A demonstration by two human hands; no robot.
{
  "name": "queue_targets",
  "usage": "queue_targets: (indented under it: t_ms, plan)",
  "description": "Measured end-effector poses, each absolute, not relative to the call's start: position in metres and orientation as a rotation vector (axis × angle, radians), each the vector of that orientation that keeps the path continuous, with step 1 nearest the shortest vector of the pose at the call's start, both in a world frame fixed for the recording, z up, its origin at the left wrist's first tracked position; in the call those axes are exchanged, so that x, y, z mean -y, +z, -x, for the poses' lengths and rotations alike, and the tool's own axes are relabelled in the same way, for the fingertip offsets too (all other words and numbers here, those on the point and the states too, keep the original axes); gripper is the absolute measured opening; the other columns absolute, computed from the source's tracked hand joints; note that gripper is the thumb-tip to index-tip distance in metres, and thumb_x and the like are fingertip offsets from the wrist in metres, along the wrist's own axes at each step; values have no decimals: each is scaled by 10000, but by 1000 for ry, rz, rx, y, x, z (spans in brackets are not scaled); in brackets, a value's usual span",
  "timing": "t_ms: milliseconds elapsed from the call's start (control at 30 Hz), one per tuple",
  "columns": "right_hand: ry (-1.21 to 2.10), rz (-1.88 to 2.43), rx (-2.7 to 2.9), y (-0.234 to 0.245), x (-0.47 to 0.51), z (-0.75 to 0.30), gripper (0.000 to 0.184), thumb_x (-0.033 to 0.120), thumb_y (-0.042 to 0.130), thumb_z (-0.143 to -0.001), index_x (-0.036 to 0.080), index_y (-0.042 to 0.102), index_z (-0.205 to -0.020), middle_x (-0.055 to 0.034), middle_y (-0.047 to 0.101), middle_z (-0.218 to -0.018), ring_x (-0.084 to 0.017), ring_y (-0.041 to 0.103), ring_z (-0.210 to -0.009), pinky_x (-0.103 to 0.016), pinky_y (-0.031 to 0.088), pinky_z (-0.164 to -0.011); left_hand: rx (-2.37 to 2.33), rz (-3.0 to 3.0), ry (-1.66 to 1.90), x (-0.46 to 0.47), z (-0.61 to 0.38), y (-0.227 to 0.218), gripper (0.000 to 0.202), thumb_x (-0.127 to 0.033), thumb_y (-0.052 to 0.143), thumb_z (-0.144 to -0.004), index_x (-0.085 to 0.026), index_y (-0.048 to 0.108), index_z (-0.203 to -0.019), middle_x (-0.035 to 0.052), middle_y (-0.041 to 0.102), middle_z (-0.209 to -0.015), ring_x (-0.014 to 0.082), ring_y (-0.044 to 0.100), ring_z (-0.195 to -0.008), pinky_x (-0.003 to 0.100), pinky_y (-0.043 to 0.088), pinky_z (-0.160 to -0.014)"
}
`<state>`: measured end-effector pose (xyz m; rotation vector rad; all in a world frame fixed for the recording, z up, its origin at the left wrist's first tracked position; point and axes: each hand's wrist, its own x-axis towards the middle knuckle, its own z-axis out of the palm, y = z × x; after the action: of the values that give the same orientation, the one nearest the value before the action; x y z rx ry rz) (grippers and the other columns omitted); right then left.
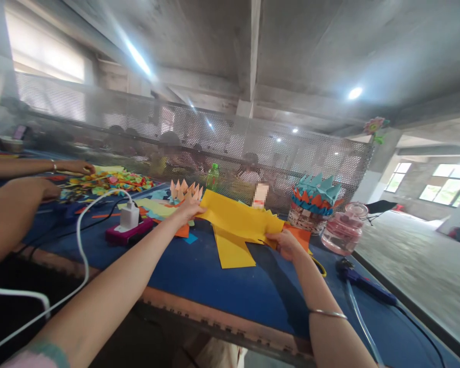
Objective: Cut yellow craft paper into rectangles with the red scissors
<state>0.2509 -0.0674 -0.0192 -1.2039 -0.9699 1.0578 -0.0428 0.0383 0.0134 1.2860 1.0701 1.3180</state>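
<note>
Yellow paper (237, 220) is held stretched just over the blue worktop (199, 276). The left hand (187, 209) pinches its far corner and the right hand (285, 243) grips its near edge, so I judge the sheets are being spread or lined up. Near them stand a white charger (129, 215) and a pink jar (344, 227); another person's hand (74, 167) works at the far left.

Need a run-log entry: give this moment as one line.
left hand: grips yellow paper left edge | right hand: grips right edge | paper above blue table
</note>
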Motion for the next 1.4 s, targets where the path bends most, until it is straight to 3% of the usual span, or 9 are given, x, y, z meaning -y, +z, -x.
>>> queue_targets:
  t_ms: [200,300,433,600,933,1167,1400]
  plan:
    - [1161,1074,855,-13,68,-237,262,33,616,-578,198,632,-781,1,718,-723,-155,678,-669,-245,571,-623,-793,-1082,1215,-27,36,25,49,-164,645,-726,-156,626,-770,74,675,-792,177,640,-817,264,513,-726]
    - [1168,1024,799,-15,64,-228,225,33,600,-605,203,618,-751,17,714,-727,-130,675,-665,-216,569,-632,-644,-1101,1111,-16,24,22,101,-198,681,-715,-137,657,-790,98,692,-850,190,651,-840,281,517,-778]
    - [1211,978,793,-19,64,-212,218,42,617,-596,202,614,-744,2,721,-771,-160,684,-720,-235,571,-618,-513,-1129,972,-3,7,14,173,-188,751,-649,-128,663,-785,75,699,-802,151,649,-685,293,534,-743]
    - [1261,952,802,-20,71,-195,262,65,639,-577,200,625,-800,-14,727,-770,-199,686,-776,-261,567,-602,-545,-1159,1000,7,-6,6,333,-238,783,-606,-141,672,-904,97,695,-988,208,661,-827,277,545,-647]
    - [1293,838,840,-18,77,-180,311,96,700,-504,188,631,-793,-39,729,-801,-238,665,-896,-297,543,-710,-570,-1093,1070,13,-19,-5,460,-248,809,-546,-176,673,-980,95,679,-1066,263,638,-952,334,531,-751]
    - [1274,875,828,-19,74,-180,283,133,721,-504,180,631,-767,-50,731,-806,-240,675,-847,-296,546,-684,-611,-1097,1097,12,-18,-4,413,-266,813,-529,-170,683,-909,84,693,-1027,250,641,-934,310,523,-715]
    - [1177,932,856,-17,69,-195,183,204,732,-573,173,632,-724,-42,724,-799,-171,674,-703,-235,538,-585,-703,-1095,1148,9,-15,-2,394,-261,817,-483,-164,688,-843,79,691,-1042,238,635,-943,258,499,-645]
